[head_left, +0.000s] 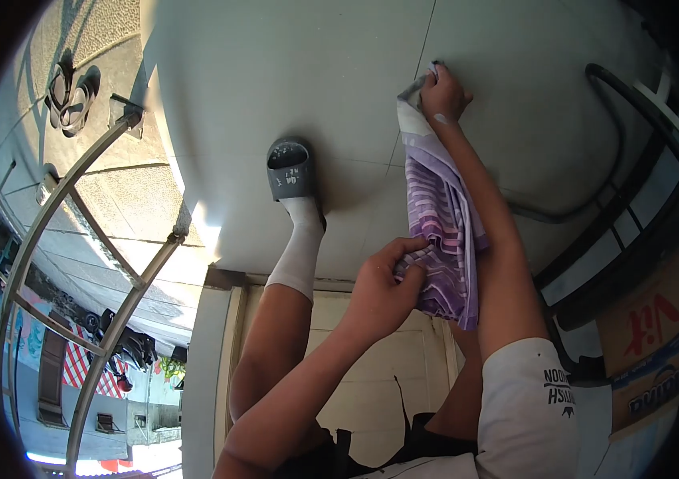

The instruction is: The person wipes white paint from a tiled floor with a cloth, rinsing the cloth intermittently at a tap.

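A purple, pink and white striped cloth [437, 203] hangs in folds between my hands, with a whitish-grey section at its far end. My right hand [445, 96] is closed in a fist around that far end, a small tuft poking out past the fingers. Nearer to me, my left hand [387, 287] pinches a bunched fold between thumb and fingers. The cloth's lower part drapes alongside my right forearm.
My foot in a dark slide sandal [290, 172] and white sock is on the grey tiled floor [339, 72]. Metal railings [88, 172] and a pair of sandals [72, 100] are at left. Black metal tubing [619, 136] and a cardboard box [651, 327] stand at right.
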{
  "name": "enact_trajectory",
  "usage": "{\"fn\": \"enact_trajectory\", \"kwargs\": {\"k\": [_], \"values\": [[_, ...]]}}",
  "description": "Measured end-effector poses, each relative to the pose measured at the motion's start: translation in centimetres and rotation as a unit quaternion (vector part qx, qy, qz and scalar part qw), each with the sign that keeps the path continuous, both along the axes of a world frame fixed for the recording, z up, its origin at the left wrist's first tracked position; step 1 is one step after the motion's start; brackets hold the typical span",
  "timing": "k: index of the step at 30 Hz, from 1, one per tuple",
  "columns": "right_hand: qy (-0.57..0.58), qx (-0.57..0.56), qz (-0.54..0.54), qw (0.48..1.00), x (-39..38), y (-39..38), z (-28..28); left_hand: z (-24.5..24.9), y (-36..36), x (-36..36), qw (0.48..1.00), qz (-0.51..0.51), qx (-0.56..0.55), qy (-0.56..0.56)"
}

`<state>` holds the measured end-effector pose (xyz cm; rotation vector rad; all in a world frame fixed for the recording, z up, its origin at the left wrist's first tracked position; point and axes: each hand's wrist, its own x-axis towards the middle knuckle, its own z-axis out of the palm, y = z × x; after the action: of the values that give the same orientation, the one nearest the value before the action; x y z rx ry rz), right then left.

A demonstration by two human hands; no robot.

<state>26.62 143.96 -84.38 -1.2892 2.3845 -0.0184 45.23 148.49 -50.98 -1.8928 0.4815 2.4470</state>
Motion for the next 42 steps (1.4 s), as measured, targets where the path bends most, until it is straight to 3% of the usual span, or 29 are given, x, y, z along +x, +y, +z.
{"fn": "enact_trajectory", "kwargs": {"k": [1, 3, 7, 9, 10, 12, 15, 16, 17, 19, 20, 21, 24, 27, 29, 32, 35, 36, 37, 39, 42], "values": [[-0.028, 0.01, 0.022, 0.999, 2.4, 2.1, -0.1, 0.1, -0.1, 0.3, 1.0, 0.001, -0.004, -0.002], [-0.071, -0.02, 0.109, 0.991, 6.9, 6.7, -0.6, 0.3, 0.0, 0.7, 0.995, -0.094, 0.01, 0.013], [-0.091, 0.016, 0.227, 0.97, 6.7, 3.9, 0.7, 0.5, 0.1, 2.4, 0.988, -0.154, -0.013, 0.007], [-0.02, -0.051, 0.163, 0.985, 4.8, -1.9, 0.0, 0.0, 1.2, 2.9, 0.995, -0.036, -0.088, 0.013], [0.016, -0.076, 0.147, 0.986, 3.4, -5.3, -0.6, 0.0, 1.3, 3.0, 0.996, -0.032, -0.083, 0.013], [0.037, -0.078, 0.11, 0.99, 2.6, -10.5, -1.0, -0.1, 0.0, 3.4, 0.987, 0.114, -0.028, 0.107], [0.012, -0.052, 0.128, 0.99, 5.9, -11.0, -0.6, 0.3, -2.7, 5.5, 0.983, 0.129, 0.046, 0.126], [-0.049, -0.124, 0.159, 0.978, 8.1, -8.1, -1.4, 0.1, -3.1, 6.0, 0.982, 0.13, 0.043, 0.129], [-0.056, -0.006, 0.148, 0.987, 10.8, -4.6, 0.1, 0.1, -3.2, 6.4, 0.985, 0.109, 0.062, 0.122], [-0.107, 0.045, 0.188, 0.975, 15.1, 4.6, 0.2, 0.3, -2.9, 6.7, 0.985, 0.092, 0.081, 0.121], [-0.108, 0.135, 0.244, 0.954, 16.7, 7.7, 1.1, 0.5, -2.6, 6.7, 0.992, 0.03, 0.073, 0.096], [-0.106, 0.137, 0.23, 0.958, 17.0, 8.5, 1.9, 0.5, -2.5, 6.8, 0.995, -0.034, 0.064, 0.067], [-0.086, 0.041, 0.209, 0.973, 14.4, 4.3, 0.8, 0.7, -1.6, 6.8, 0.997, 0.047, 0.028, 0.063], [0.008, -0.093, 0.174, 0.98, 8.6, -6.3, -0.5, 1.4, -3.0, 7.1, 0.995, 0.084, -0.008, 0.047], [0.044, -0.062, 0.13, 0.989, 6.0, -11.6, -0.2, 1.0, -3.7, 7.7, 0.993, 0.104, -0.04, 0.032], [0.021, -0.024, 0.124, 0.992, 9.1, -9.3, -0.2, 0.7, -4.1, 8.4, 0.993, 0.111, 0.027, 0.03], [-0.072, -0.038, 0.175, 0.981, 14.9, 1.6, -0.4, 0.8, -3.5, 8.4, 0.991, 0.113, 0.025, 0.068], [-0.099, -0.016, 0.202, 0.974, 16.0, 3.5, 0.1, 1.0, -3.6, 8.4, 0.997, 0.056, 0.016, 0.056], [-0.1, -0.017, 0.204, 0.974, 16.0, 3.2, 0.0, 1.0, -3.8, 8.3, 0.999, 0.0, 0.005, 0.042], [-0.101, 0.022, 0.243, 0.964, 15.5, 3.3, 0.6, 1.0, -3.5, 8.0, 0.999, 0.019, -0.001, 0.043], [-0.041, -0.056, 0.183, 0.981, 11.1, -4.9, -0.1, 0.9, -3.5, 7.6, 0.997, 0.065, -0.03, 0.039]]}}
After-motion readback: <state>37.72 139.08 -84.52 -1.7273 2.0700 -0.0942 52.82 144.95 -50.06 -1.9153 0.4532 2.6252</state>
